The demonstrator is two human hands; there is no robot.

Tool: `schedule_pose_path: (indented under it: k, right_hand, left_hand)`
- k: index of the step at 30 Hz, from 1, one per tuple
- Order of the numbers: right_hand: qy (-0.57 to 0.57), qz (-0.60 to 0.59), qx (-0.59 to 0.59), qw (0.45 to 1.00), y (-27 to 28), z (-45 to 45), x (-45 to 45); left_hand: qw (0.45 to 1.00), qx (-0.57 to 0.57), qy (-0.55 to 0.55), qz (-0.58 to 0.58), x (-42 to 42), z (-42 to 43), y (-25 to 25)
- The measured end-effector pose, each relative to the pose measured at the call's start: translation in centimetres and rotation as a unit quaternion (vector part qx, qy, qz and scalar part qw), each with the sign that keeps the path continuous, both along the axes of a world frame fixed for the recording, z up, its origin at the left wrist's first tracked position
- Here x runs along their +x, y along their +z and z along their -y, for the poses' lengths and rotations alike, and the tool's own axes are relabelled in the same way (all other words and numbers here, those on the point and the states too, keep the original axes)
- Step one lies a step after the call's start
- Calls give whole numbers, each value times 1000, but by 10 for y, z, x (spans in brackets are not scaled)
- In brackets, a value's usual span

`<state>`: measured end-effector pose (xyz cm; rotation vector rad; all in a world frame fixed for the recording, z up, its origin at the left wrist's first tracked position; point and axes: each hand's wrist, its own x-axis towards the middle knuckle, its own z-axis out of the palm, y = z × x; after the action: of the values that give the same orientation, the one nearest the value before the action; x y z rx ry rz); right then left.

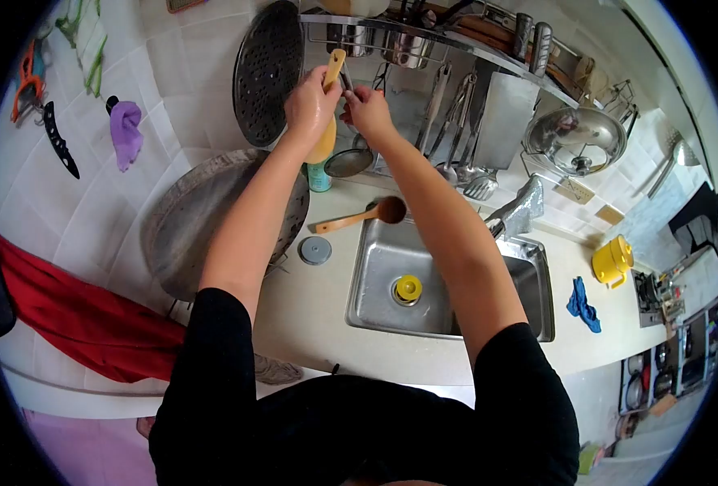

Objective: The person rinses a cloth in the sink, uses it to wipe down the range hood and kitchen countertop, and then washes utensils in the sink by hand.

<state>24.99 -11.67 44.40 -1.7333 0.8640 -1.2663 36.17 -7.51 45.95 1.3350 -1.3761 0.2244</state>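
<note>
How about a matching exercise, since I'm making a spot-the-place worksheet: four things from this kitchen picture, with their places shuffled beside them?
Things:
1. tan handle
2. wooden ladle
3. purple cloth
4. blue cloth

Places:
A. hanging against the tiled wall
B. gripped in the left hand
C. lying on the counter, to the right of the sink
D. lying by the sink's far left corner

Right pairs: 1-B, 2-D, 3-A, 4-C
</note>
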Motion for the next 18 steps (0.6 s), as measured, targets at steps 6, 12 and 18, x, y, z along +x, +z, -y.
schedule_pose_path:
  k: [6,12,18]
  right_hand:
    - [81,42,72,993,9,-6,-5]
    - [65,4,76,995,11,-16,-16]
    - [27,0,56,998,10,-18,-17]
  left_hand:
    - [993,-6,27,118,-6,-1,17]
    - [977,78,-13,195,4,-20,41]
    - [983,108,-71,128,17,-8,56]
